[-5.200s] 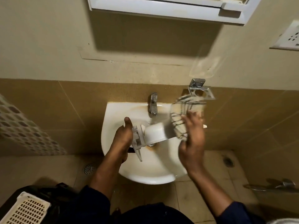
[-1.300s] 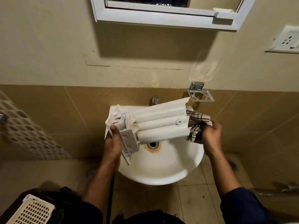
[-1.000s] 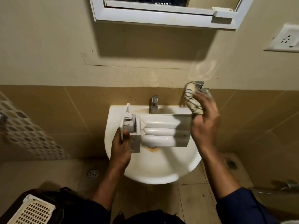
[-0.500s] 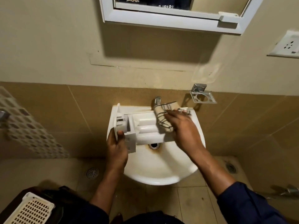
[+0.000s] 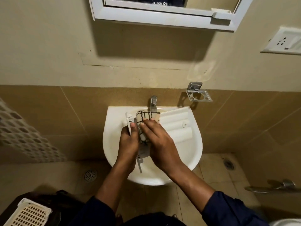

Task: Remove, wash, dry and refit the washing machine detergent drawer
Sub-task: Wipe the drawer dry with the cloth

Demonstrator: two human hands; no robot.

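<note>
Detergent drawer [image 5: 175,126] lies across the bowl of the white basin [image 5: 110,144], underside up, so that three rounded white channels show. Its far end reaches toward the basin's right rim; whether it touches the porcelain cannot be told. Above, on the wall, hangs a white-framed mirror cabinet [image 5: 162,17]. A cream perforated basket [image 5: 27,214] sits at the lower left; what it holds cannot be seen.

The right hand [image 5: 159,142] lies flat, fingers fairly straight, pressing a black-and-cream checked cloth [image 5: 144,117] onto the drawer just beside its front panel. The left hand [image 5: 128,145] grips that front panel at the drawer's left end, thumb up along its face.

A wall socket [image 5: 283,41] is at the upper right, a chrome wire holder [image 5: 199,95] is on the tiles right of the tap [image 5: 153,101], and a round floor drain [image 5: 90,175] lies left of the basin.
</note>
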